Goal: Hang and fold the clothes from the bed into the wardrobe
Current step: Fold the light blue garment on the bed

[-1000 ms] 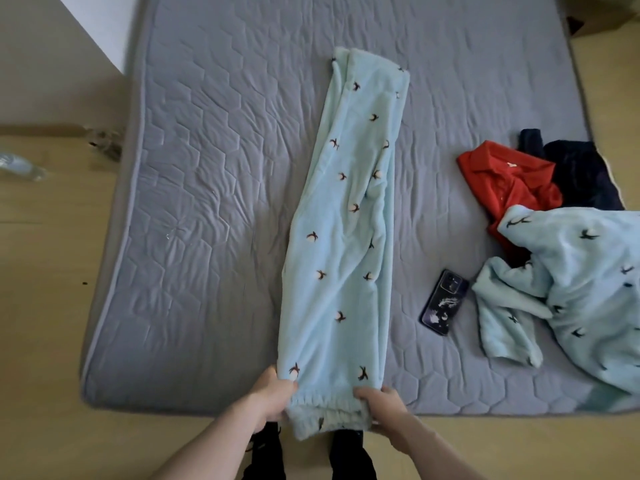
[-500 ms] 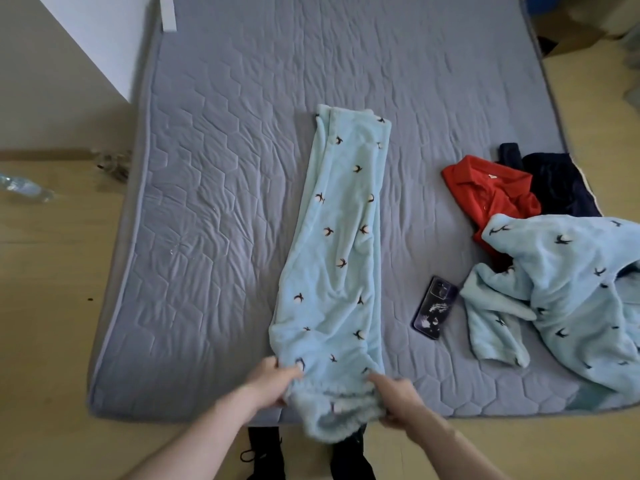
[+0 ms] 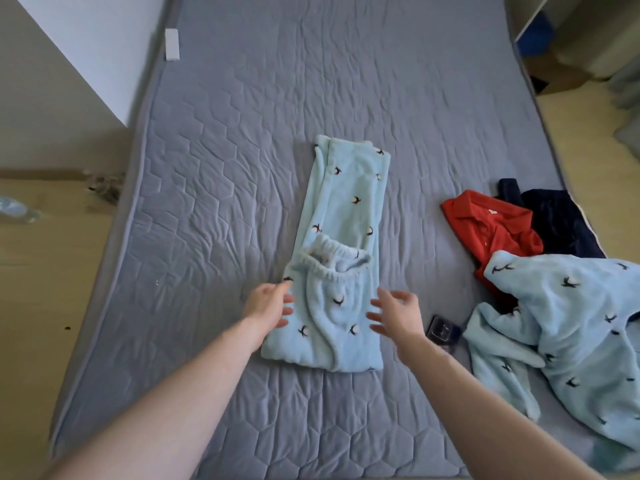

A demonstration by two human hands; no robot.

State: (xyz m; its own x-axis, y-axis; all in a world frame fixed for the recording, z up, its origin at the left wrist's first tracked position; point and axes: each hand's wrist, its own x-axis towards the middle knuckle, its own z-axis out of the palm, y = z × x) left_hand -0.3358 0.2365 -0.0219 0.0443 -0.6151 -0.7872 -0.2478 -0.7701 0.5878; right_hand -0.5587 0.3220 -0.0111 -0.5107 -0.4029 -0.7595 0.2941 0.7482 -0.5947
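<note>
Left hand (image 3: 268,304), fingers loosely spread, touches the folded light-blue pyjama trousers (image 3: 337,258) on the grey mattress (image 3: 207,168). Right hand (image 3: 398,311) hovers open, fingers spread, at the trousers' opposite edge.

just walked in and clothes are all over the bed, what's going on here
A person is folding light blue pyjama trousers on the grey mattress. The waistband end lies doubled over the legs. The left hand and right hand are open on either side, gripping nothing. To the right a matching pyjama top, a red shirt and a dark garment wait in a pile, with a phone beside them.
</note>
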